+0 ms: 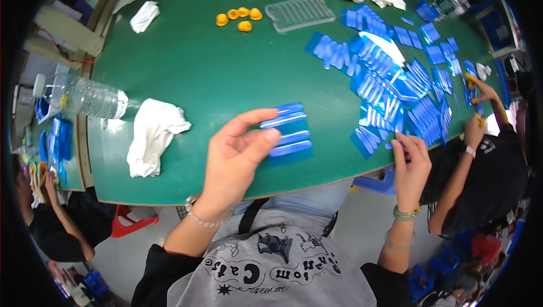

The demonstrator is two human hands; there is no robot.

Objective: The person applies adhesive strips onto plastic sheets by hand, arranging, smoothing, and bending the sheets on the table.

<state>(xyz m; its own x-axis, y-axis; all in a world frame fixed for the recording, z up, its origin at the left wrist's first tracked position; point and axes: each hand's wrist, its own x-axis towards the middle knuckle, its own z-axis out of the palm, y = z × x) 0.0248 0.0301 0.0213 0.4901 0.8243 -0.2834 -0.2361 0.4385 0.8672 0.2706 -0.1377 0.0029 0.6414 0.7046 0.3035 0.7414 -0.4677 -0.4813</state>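
My left hand (pixel 233 154) pinches a blue plastic film sheet (pixel 292 131) by its left edge, thumb on top. Shiny parallel strips run across the sheet, with a darker gap around its middle. To the right, my right hand (pixel 413 163) is closed in a pinch at the near edge of a heap of similar blue film sheets (pixel 384 98). A bit of blue shows by its fingertips, too small for me to name. The heap's pieces overlap at many angles.
A white cloth (pixel 151 140) and a clear plastic bottle (pixel 93 96) lie at the left. Several yellow finger cots (pixel 243 13) and a clear ribbed tray (pixel 301 13) are farther back on the green table (pixel 226 69). A co-worker's hands (pixel 481 95) work at the right.
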